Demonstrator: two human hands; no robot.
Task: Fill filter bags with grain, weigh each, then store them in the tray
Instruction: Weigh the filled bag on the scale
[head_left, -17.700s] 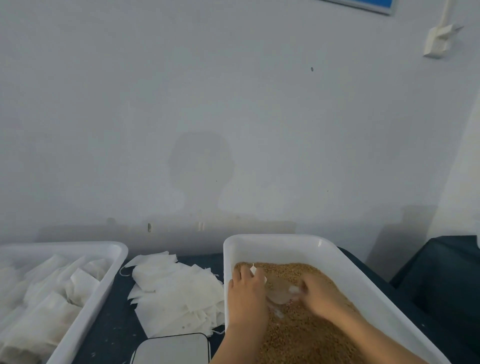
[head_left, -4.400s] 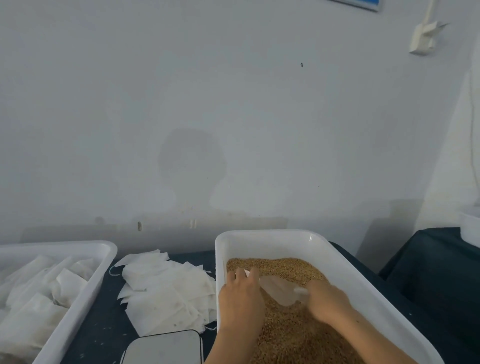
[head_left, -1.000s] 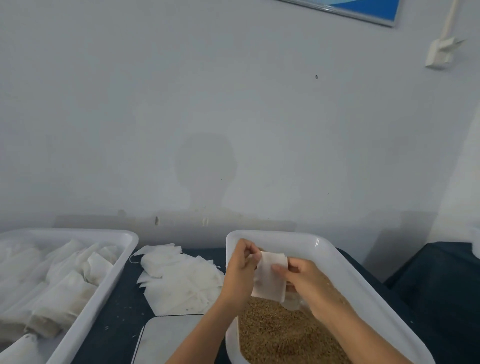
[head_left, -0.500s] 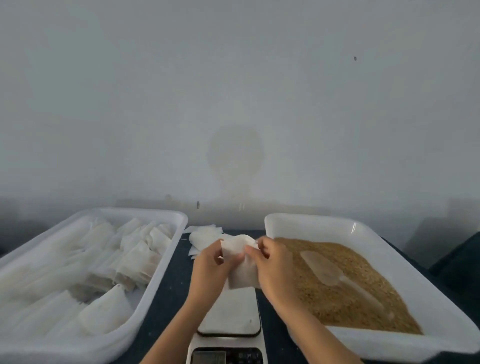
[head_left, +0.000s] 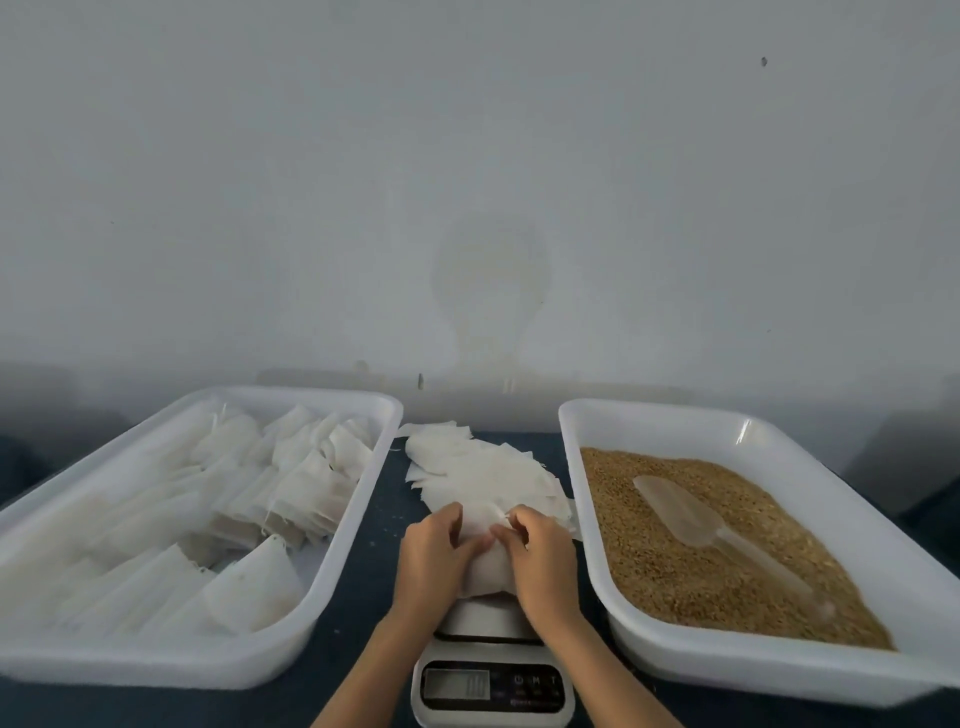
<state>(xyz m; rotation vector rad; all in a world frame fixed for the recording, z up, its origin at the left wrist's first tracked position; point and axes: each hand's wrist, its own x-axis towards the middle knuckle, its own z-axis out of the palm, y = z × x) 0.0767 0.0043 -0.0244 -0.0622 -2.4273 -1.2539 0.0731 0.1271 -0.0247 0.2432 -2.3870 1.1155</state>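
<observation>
A filled white filter bag (head_left: 485, 571) sits on the platform of a small digital scale (head_left: 492, 680) at the front centre. My left hand (head_left: 434, 558) and my right hand (head_left: 537, 561) hold it from both sides, fingers pinching its top edge. To the right stands a white tray of brown grain (head_left: 685, 551) with a clear plastic scoop (head_left: 691, 519) lying in it. On the left a white tray (head_left: 363, 499) holds several filled bags (head_left: 291, 483).
A pile of empty white filter bags (head_left: 478, 473) lies on the dark table between the two trays, just behind my hands. A grey wall runs close behind the table. The scale's display faces the front edge.
Both hands have lowered the filled bag from above the scale onto its platform. The scoop stays lying in the grain. The view has tilted further down.
</observation>
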